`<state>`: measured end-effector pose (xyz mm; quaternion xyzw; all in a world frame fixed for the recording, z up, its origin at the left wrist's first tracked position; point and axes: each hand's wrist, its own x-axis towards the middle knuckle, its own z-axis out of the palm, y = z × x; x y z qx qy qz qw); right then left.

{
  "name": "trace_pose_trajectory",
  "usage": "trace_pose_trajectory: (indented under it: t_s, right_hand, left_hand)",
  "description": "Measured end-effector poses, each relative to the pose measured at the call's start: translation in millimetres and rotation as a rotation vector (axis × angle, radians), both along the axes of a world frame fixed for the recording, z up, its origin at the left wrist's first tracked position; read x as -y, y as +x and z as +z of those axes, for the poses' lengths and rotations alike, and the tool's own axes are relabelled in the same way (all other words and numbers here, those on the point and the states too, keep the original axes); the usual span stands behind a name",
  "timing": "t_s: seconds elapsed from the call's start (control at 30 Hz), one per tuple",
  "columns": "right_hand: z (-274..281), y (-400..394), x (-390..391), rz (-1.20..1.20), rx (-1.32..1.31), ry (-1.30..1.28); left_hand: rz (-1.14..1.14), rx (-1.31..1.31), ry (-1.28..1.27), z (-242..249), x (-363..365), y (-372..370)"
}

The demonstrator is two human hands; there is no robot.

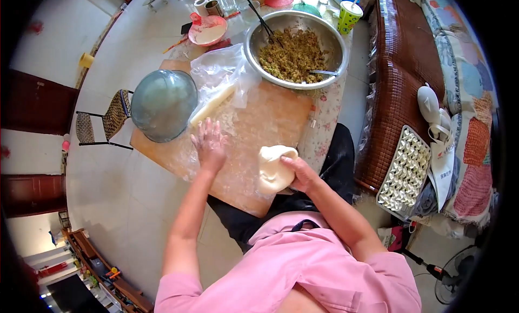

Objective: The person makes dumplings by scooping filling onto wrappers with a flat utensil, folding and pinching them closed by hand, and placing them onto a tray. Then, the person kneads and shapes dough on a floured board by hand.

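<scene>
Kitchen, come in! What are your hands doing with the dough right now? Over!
Left hand flat on the floury board, open. Right hand gripping the dough lump at the board's near edge. Upturned bowl and rolled dough sit beyond, not blocking.

Pale tiled floor (108,194) across left and centre. Woven chair (105,121) at left, dark wooden doors (32,102) along left edge. Sofa (403,69) with bamboo mat and patchwork cushions (470,96) at right. Bright daylight.
</scene>
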<state>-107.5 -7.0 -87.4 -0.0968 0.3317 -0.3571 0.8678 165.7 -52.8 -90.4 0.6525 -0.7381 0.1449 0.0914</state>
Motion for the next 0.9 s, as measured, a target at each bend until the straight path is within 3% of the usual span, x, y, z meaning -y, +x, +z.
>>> trace_pose_trajectory:
  t_s: [0.03, 0.07, 0.1, 0.13, 0.2, 0.27, 0.3, 0.33, 0.37, 0.4, 0.43, 0.47, 0.5, 0.57, 0.6, 0.67, 0.7, 0.77, 0.9]
  right_hand:
    - [1, 7, 3, 0.033, -0.026, -0.079]
    - [-5, 12, 7, 0.033, -0.019, -0.075]
    - [-17, 17, 15, 0.146, -0.402, -0.45]
    - [-15, 23, 22, 0.26, -0.788, -0.828]
    - [-6, 28, 31, 0.256, -0.862, -0.809]
    - [-2, 26, 41, 0.417, -0.871, -0.819]
    - [3, 28, 40, 0.497, -1.013, -0.846]
    - [-8, 34, 33, 0.486, -0.977, -0.798]
    - [-34, 44, 13, 0.111, -0.952, -1.192]
    - [-15, 44, 5, -0.072, -0.878, -1.347]
    - [-30, 53, -3, -0.159, -0.875, -1.443]
    - [-26, 52, -10, -0.064, -0.783, -1.441]
    - [-12, 43, -10, -0.166, -0.694, -1.489]
    - [-21, 35, -10, -0.078, -0.692, -1.485]
    - [-31, 39, -14, -0.125, -0.757, -1.393]
    - [-10, 20, -2, -0.116, -0.748, -0.96]
    - [-15, 16, 2, -0.127, -0.754, -0.951]
    - [-28, 15, -6, 0.071, -0.956, -0.64]
    - [-15, 10, 9, -0.027, -1.092, -0.665]
  left_hand:
    - [-0.002, 0.008, -0.002, 6, 1, -6]
    - [-0.107, -0.328, 0.068, 10, -3, -17]
    - [-0.207, -0.668, 0.138, 10, -7, -28]
    - [-0.203, -0.666, 0.139, 5, -11, -37]
    - [-0.138, -1.011, 0.583, -9, -17, -49]
    - [-0.155, -0.978, 0.521, -17, -21, -44]
    - [-0.19, -0.949, 0.467, -20, -19, -45]
    - [-0.029, -1.059, 0.549, 12, -16, -54]
    - [-0.138, -0.774, 0.409, -5, -21, -56]
    - [0.028, -1.037, 0.536, -1, -31, -64]
    - [0.003, -0.634, 0.392, -21, -50, -69]
    - [-0.232, -0.649, 0.189, -41, -68, -63]
    - [-0.169, -0.395, 0.128, -23, -81, -75]
    - [-0.059, -0.454, 0.048, -8, -92, -106]
    - [-0.037, -0.58, 0.156, -6, -83, -107]
    - [-0.116, -0.396, 0.22, -20, -52, -98]
    - [-0.129, -0.394, 0.227, -21, -36, -99]
    - [-0.055, -0.284, 0.363, -20, -18, -101]
    - [0.123, -0.258, 0.262, -28, 20, -120]
